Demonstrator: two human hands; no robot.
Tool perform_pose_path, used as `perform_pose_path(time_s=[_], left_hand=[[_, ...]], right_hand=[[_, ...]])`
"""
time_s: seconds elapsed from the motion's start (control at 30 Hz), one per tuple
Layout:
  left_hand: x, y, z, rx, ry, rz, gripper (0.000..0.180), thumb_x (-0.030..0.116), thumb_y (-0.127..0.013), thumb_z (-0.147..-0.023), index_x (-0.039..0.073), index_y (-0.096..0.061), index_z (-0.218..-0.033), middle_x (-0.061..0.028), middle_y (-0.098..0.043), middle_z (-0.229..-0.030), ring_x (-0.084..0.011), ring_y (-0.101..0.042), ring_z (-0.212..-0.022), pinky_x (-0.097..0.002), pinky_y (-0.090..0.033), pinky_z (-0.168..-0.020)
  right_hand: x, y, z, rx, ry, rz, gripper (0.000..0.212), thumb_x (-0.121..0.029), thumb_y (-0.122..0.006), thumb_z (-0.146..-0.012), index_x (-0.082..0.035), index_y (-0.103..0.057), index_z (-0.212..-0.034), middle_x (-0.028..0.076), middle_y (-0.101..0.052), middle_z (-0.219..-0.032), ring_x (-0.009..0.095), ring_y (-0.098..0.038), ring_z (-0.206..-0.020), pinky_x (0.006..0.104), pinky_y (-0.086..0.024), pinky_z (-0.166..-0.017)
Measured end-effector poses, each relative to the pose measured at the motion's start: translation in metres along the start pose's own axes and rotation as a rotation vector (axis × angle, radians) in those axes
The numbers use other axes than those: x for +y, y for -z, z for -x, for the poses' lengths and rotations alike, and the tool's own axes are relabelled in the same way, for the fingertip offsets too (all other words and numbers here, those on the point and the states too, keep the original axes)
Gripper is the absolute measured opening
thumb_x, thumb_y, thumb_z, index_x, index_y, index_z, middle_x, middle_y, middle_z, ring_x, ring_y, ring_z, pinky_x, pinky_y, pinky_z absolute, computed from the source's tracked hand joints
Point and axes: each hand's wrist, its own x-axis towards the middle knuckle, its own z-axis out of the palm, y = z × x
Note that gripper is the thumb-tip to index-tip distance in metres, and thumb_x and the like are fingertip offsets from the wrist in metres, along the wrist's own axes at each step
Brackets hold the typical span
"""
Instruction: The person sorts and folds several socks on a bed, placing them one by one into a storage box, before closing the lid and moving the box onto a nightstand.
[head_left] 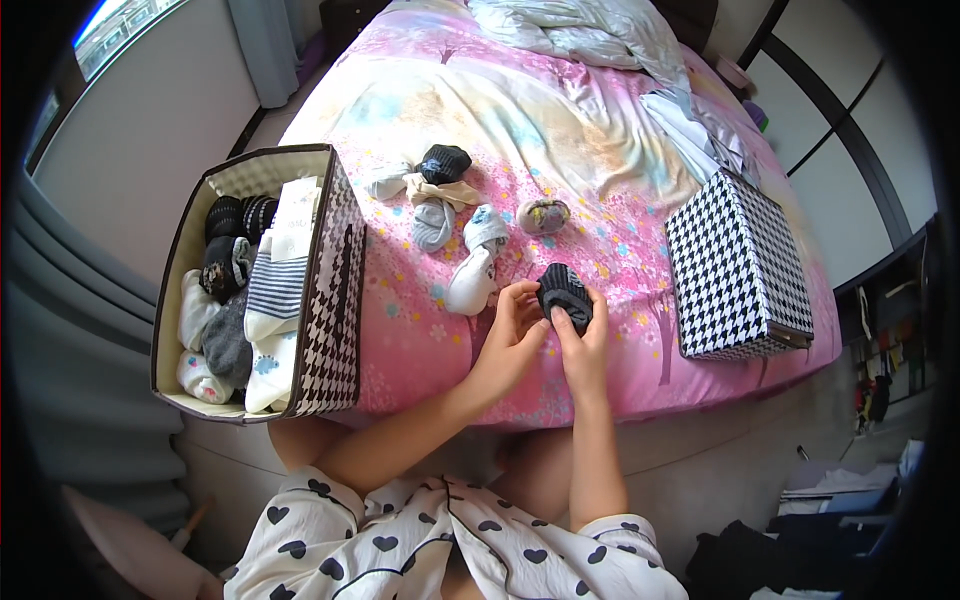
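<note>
Both hands hold a dark sock [562, 293], black with a grey part, bunched into a small bundle above the near side of the bed. My left hand [517, 322] grips its left edge, fingers curled. My right hand [582, 330] presses its thumb on the front and wraps its fingers behind, where they are partly hidden. Just left of my hands lies a white sock bundle [470, 283], touching a pale blue patterned one [486, 229]. Farther back are a grey sock ball [433, 225], a black one [445, 163], a beige one [440, 191] and a multicoloured one [544, 216].
A houndstooth storage box [335, 300] at the left holds several rolled socks and a striped pair [275, 290]. Another houndstooth box [740, 270] stands at the right edge of the bed [610, 380]. A crumpled quilt [585, 35] lies at the far end; dark clothes [750, 560] are low at right.
</note>
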Motion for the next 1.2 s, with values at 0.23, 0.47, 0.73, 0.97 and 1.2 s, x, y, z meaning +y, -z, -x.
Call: perform_pose_path(time_s=[0.23, 0.47, 0.73, 0.97, 1.2], left_hand=[[0.001, -0.005, 0.006, -0.002, -0.041, -0.002, 0.05, -0.004, -0.055, -0.093, 0.008, -0.032, -0.136, -0.0079, -0.043, -0.13, -0.0175, -0.046, -0.122, -0.0342, -0.043, -0.102], [0.006, -0.003, 0.012, 0.062, -0.378, -0.527, 0.059, 0.001, -0.06, -0.085, 0.005, -0.04, -0.14, -0.011, -0.044, -0.126, -0.0201, -0.049, -0.11, -0.0312, -0.042, -0.094], [0.019, 0.004, 0.053, 0.007, -0.391, -0.676, 0.06, 0.003, -0.065, -0.083, 0.001, -0.042, -0.139, -0.0133, -0.048, -0.121, -0.0228, -0.052, -0.109, -0.0326, -0.045, -0.092], [0.052, 0.022, 0.127, 0.017, -0.119, -0.432, 0.072, -0.001, -0.062, -0.086, 0.002, -0.028, -0.149, -0.0138, -0.039, -0.145, -0.0247, -0.045, -0.131, -0.038, -0.037, -0.109], [0.13, 0.059, 0.18, -0.015, -0.574, -0.926, 0.079, 0.006, -0.072, -0.08, 0.002, -0.031, -0.148, -0.023, -0.041, -0.14, -0.0386, -0.049, -0.123, -0.0424, -0.04, -0.105]], right_hand=[[-0.001, -0.003, 0.019, 0.037, 0.104, 0.1, 0.05, -0.004, -0.064, -0.09, 0.002, -0.042, -0.135, 0.016, -0.058, -0.119, 0.025, -0.06, -0.108, 0.0365, -0.048, -0.093], [-0.013, -0.003, 0.026, -0.04, 0.251, 0.164, 0.055, -0.003, -0.062, -0.092, 0.001, -0.042, -0.144, 0.019, -0.06, -0.128, 0.026, -0.061, -0.115, 0.0364, -0.048, -0.098], [-0.017, 0.0, 0.07, -0.03, 0.228, 0.2, 0.051, -0.006, -0.06, -0.094, 0.001, -0.045, -0.143, 0.017, -0.065, -0.12, 0.024, -0.064, -0.108, 0.0364, -0.049, -0.095], [-0.047, -0.021, 0.109, -0.267, 0.076, 0.147, 0.053, 0.005, -0.063, -0.086, -0.001, -0.051, -0.138, 0.015, -0.063, -0.125, 0.023, -0.061, -0.114, 0.0346, -0.047, -0.099], [-0.124, -0.061, 0.117, -0.584, 0.215, 0.093, 0.061, 0.01, -0.068, -0.075, -0.003, -0.056, -0.134, 0.016, -0.061, -0.128, 0.03, -0.059, -0.119, 0.0364, -0.045, -0.102]])
